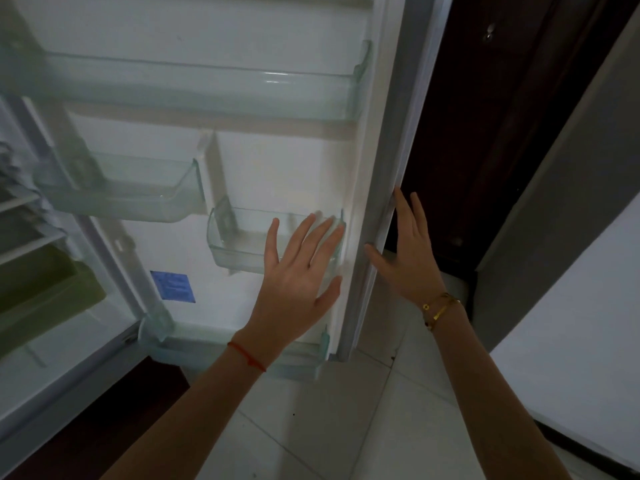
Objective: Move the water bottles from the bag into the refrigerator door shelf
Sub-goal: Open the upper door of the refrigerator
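Note:
The refrigerator door (284,161) stands open in front of me, its inner side facing me. It carries clear plastic shelves: a long one (207,88) at the top, a small one (117,188) at mid-left, a small one (239,240) at mid-right and a bottom one (298,358). All look empty. My left hand (298,271) is flat and open, fingers spread over the mid-right shelf. My right hand (405,251) is open with its fingers against the door's outer edge (391,168). No bottles and no bag are in view.
The fridge interior (31,271) with wire racks and a greenish drawer is at the left. A dark wooden door (502,116) stands behind the fridge door, a grey and white wall (571,271) at the right. White floor tiles (329,427) lie below.

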Motion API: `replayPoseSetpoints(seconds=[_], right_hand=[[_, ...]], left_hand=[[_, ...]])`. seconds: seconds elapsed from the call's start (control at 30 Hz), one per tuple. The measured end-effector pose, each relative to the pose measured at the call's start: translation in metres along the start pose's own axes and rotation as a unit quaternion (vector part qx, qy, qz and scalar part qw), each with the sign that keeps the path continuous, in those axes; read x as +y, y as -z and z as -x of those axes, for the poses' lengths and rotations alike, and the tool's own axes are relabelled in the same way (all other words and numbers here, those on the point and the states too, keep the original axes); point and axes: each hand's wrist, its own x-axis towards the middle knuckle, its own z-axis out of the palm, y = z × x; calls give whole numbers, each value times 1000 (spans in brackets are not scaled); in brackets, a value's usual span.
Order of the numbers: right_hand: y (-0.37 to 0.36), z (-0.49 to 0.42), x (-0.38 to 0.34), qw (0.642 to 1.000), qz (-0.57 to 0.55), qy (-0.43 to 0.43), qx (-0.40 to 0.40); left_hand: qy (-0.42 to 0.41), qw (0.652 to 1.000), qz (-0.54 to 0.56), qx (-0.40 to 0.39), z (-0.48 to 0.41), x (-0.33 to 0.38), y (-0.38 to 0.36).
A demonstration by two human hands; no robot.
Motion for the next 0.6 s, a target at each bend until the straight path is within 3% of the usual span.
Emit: replayPoseSetpoints(seconds=[0.23,0.6], right_hand=[[-20,-43,30,1000,-21,16,5],[-38,-102,69,995,-90,25,-45]], left_hand=[[-3,1000,4,8,-26,-6,-30],[78,994,-53,-60,-67,-6,-67]])
